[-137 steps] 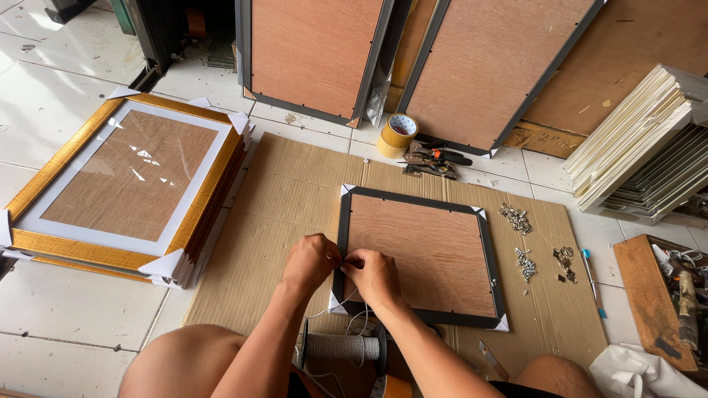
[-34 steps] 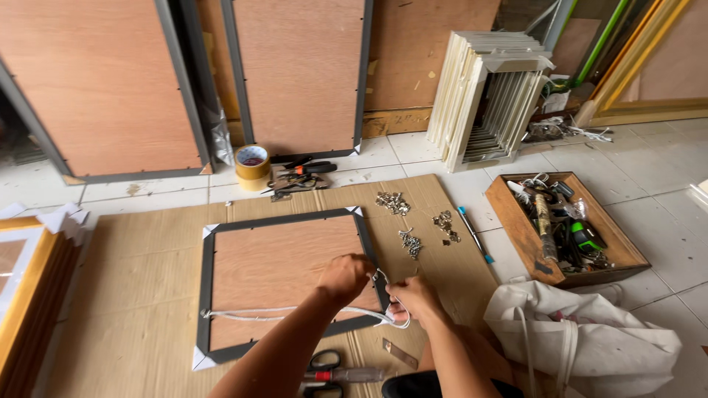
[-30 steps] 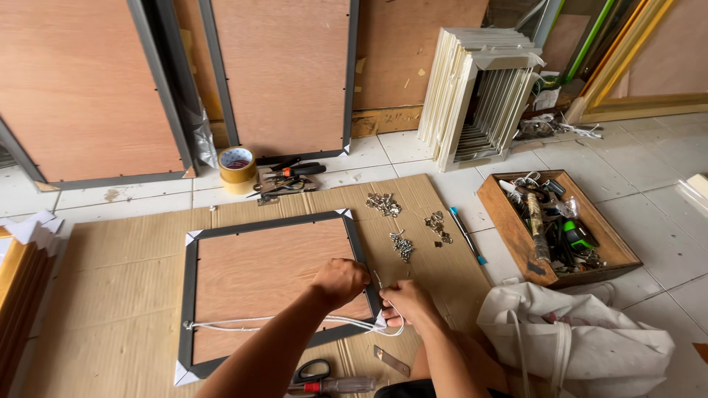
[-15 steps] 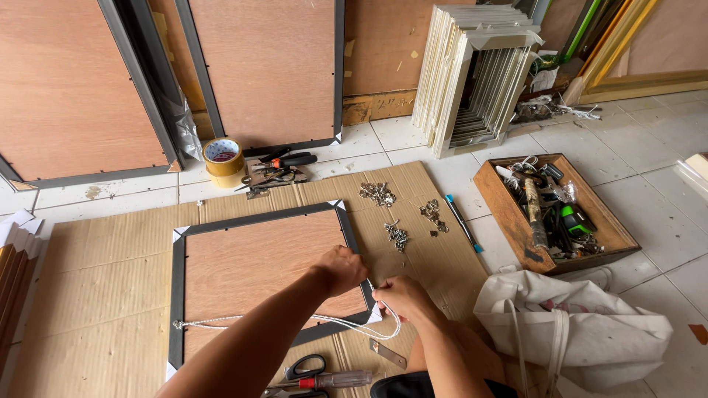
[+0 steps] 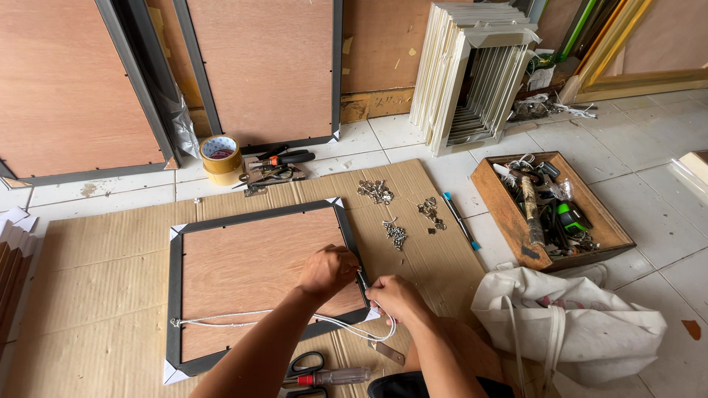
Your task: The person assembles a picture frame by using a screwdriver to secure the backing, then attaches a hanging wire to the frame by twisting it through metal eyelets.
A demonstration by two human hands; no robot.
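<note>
A dark picture frame (image 5: 174, 295) with a brown backing board lies face down on a cardboard sheet (image 5: 88, 243). A white cord (image 5: 236, 317) runs across the back from the frame's left rail to its right rail. My left hand (image 5: 327, 271) rests on the right rail with its fingers curled. My right hand (image 5: 395, 297) is just beside it, pinching the cord's loose end at the frame's right edge. Both hands meet at the same spot on the rail.
Scissors (image 5: 302, 365) and a red-handled screwdriver (image 5: 332, 377) lie near my knees. Piles of small metal hangers (image 5: 394, 232), a blue pen (image 5: 459, 220), a tape roll (image 5: 220, 155), a wooden toolbox (image 5: 553, 210) and a white cloth bag (image 5: 582, 324) surround the cardboard. Framed boards lean at the back.
The view has swung right, away from the gold frame. My hands have gone from the frame's bottom left corner to its right rail, with the cord strung across the back.
</note>
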